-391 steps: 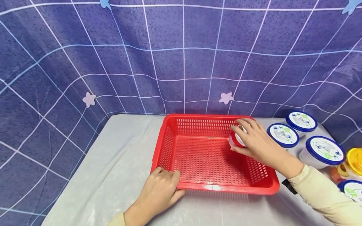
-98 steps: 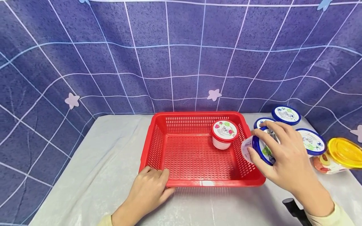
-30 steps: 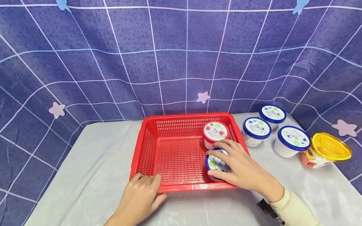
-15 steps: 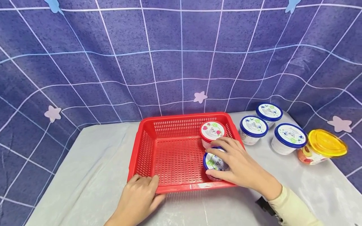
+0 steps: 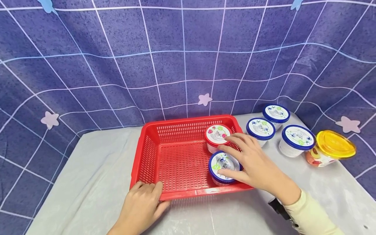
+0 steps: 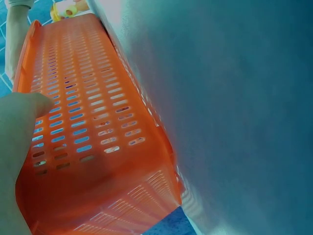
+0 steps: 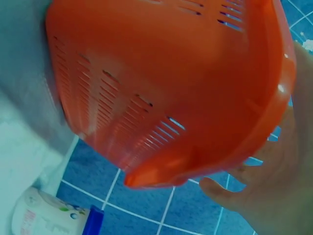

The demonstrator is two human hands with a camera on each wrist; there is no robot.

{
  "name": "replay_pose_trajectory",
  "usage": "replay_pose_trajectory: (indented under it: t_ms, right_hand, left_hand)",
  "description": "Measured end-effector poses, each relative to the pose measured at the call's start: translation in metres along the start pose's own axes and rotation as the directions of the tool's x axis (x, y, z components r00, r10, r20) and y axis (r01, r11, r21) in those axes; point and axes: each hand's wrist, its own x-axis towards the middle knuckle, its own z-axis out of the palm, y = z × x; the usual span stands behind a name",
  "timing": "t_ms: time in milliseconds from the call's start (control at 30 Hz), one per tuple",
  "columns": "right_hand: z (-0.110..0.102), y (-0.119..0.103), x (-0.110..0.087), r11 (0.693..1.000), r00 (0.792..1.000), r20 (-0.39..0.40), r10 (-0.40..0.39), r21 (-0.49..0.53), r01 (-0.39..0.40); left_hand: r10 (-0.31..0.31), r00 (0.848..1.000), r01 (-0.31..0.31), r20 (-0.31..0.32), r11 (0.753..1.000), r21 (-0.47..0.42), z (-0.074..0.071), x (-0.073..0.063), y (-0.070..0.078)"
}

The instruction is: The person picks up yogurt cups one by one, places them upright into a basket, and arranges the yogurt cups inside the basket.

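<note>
A red plastic basket (image 5: 173, 196) sits on the table, and my left hand (image 5: 141, 204) grips its front left rim, with the thumb (image 6: 41, 104) outside the perforated wall. Two lidded tubs stand in the basket's right end. The red-lidded tub (image 5: 212, 138) is behind; the blue-lidded tub (image 5: 221, 161) is in front, its berry-printed lid facing up. My right hand (image 5: 252, 161) hovers over the blue-lidded tub's right side, fingers spread and apart from one another. Most of that lid shows; whether the thumb touches it I cannot tell.
Right of the basket stand three more blue-lidded tubs (image 5: 260, 128) and a yellow-lidded tub (image 5: 335, 145) with fruit pictures. A purple-blue grid curtain (image 5: 188, 65) hangs behind the pale covered table (image 5: 97, 182).
My right hand earlier placed the red-lidded tub, then carried a blue-lidded tub from the right into the basket's front right. Its fingers have now loosened and lifted slightly. The left hand stays on the rim.
</note>
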Motion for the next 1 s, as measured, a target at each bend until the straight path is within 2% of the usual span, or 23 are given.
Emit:
replay_pose_trajectory:
  t_ms: [333, 467, 700, 1000]
  right_hand:
    - [-0.017, 0.013, 0.001, 0.997, 0.996, -0.059, 0.071, -0.039, -0.073]
    - [-0.025, 0.018, -0.001, 0.991, 0.991, -0.07, 0.117, -0.051, -0.12]
    - [-0.036, 0.026, -0.002, 0.983, 0.984, -0.085, 0.154, -0.089, -0.161]
    - [-0.056, 0.047, -0.012, 0.951, 0.959, -0.105, 0.263, -0.136, -0.276]
  left_hand:
    - [-0.001, 1.0, 0.001, -0.013, 1.0, 0.0, 0.002, 0.0, -0.001]
    - [0.001, 1.0, -0.001, -0.005, 1.0, 0.002, 0.002, 0.0, -0.001]
    - [0.004, 1.0, -0.004, -0.004, 1.0, 0.006, 0.002, 0.001, -0.002]
    - [-0.003, 1.0, 0.003, -0.004, 1.0, 0.005, 0.002, -0.001, 0.0]
